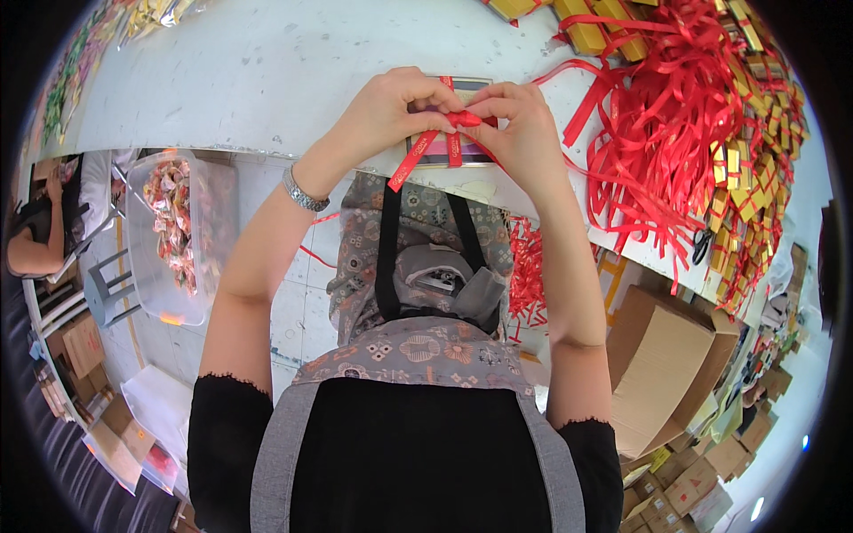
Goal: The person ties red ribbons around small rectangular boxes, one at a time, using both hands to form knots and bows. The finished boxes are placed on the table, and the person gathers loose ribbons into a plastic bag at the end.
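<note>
A small flat box [436, 157] with a striped dark and purple top lies at the near edge of the white table [220, 86]. Red printed satin ribbon [454, 148] runs over the box. My left hand [416, 106] pinches the ribbon's knot or loop from the left, fingertips closed on it. From the right, my right hand [510, 120] grips the same red ribbon, its fingertips close to those of the left. One ribbon tail hangs down to the lower left across the table edge. The fingers partly hide the knot and the box's middle.
Loose red ribbons [646, 133] are heaped on the table at right, beside many gold boxes [740, 160] tied with red ribbon. Black-handled scissors [701, 245] lie near them. Below stand an open cardboard box [660, 360] and, at left, a clear plastic bin [140, 246] of wrapped pieces. Another person's arm [50, 233] shows far left.
</note>
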Available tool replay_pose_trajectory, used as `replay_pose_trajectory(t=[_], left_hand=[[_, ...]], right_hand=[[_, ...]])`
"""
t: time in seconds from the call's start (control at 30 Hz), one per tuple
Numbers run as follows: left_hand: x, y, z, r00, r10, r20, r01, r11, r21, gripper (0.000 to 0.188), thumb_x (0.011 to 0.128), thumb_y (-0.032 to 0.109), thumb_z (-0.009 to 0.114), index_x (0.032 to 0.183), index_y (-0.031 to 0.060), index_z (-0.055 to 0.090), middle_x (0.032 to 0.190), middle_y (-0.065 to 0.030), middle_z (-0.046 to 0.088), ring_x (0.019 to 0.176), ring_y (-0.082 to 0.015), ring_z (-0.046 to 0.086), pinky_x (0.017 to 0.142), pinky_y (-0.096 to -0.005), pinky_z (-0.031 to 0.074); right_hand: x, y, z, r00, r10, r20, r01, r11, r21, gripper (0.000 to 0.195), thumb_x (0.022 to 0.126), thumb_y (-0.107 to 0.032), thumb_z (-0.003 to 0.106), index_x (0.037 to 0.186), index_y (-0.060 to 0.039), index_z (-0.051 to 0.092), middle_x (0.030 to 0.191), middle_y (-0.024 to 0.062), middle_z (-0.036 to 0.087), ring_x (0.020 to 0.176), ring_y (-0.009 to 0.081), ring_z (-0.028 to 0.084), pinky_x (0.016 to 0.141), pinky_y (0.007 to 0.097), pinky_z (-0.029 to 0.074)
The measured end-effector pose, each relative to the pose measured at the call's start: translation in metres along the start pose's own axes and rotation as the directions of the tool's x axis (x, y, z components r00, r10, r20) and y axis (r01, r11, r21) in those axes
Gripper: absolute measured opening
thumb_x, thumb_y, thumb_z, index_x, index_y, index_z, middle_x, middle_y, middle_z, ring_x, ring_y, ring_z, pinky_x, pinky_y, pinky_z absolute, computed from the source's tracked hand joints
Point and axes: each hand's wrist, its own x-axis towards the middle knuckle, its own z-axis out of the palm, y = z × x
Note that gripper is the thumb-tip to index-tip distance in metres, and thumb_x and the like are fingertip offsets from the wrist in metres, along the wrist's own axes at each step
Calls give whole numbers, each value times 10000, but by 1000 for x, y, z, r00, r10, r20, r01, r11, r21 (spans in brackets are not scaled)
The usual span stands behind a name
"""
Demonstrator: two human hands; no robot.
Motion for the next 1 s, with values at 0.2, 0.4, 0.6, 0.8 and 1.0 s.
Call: replay_pose_trajectory(t=[0.2,0.4,0.6,0.8,1.0], left_hand=[[-5,11,0,971,-239,21,240,965,-107,224,755,10,762,873,51,576,829,20,597,688,-50,516,613,-211,444],[-8,2,2,995,-76,-62,78,997,29,244,719,106,799,842,74,591,763,-10,584,674,-114,566,618,-249,473],[-7,0,3,995,79,-67,-69,988,140,236,708,104,789,825,80,586,762,-21,587,690,-159,571,617,-274,480],[-1,10,-6,991,123,48,-132,938,320,210,714,147,763,830,95,596,760,-17,602,793,-202,585,742,-325,484],[-12,27,11,975,113,-191,-10,883,470,121,788,153,697,891,116,643,789,-13,613,847,-234,570,814,-375,454]], right_hand=[[15,13,4,976,91,200,-166,903,396,156,716,-132,773,861,-128,716,799,12,648,741,175,558,883,356,361],[4,6,13,997,69,40,-75,977,201,133,711,-115,749,833,-156,716,663,-45,612,781,152,545,872,340,335],[-4,-1,26,983,54,-178,-30,991,133,149,681,-43,710,795,-137,687,729,-39,631,798,173,549,859,347,334],[-4,5,36,962,-54,-268,84,991,102,184,635,18,691,757,-103,625,799,-8,663,796,216,553,801,355,375],[-5,11,41,950,-89,-298,133,983,130,202,620,56,684,755,-65,596,828,31,676,772,243,555,717,351,420]])
